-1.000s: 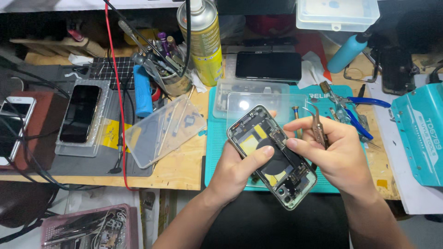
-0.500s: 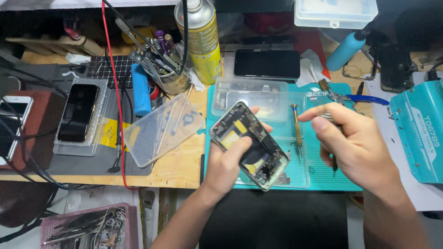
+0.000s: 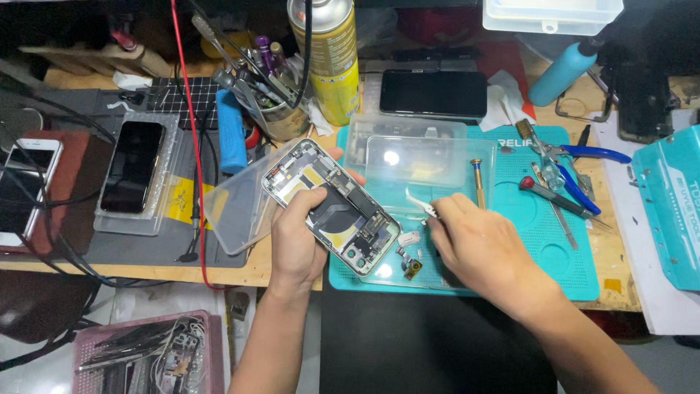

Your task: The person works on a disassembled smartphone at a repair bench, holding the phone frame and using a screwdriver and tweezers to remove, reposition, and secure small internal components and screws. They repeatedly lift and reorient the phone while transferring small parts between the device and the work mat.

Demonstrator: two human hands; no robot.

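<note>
The left hand (image 3: 299, 244) is grasping the opened phone (image 3: 332, 206) tilted above the teal mat (image 3: 539, 248), while the right hand (image 3: 485, 252) is pinching tweezers (image 3: 419, 202) over the clear tray (image 3: 430, 164), and it should, I think, be lowering the tips slowly so the small parts (image 3: 410, 266) are not scattering.

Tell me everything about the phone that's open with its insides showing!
The opened phone has no screen or back cover on the side facing up, so its insides show: a dark flat middle part, yellowish patches, small silvery and black pieces, and a shiny metal-looking frame with rounded corners. It is tilted and lies diagonally, one end toward the spray can, the other toward the person. The left hand holds it above the near-left corner of the teal mat, thumb across the middle, fingertips showing past the far edge. The right hand does not touch it.
</note>
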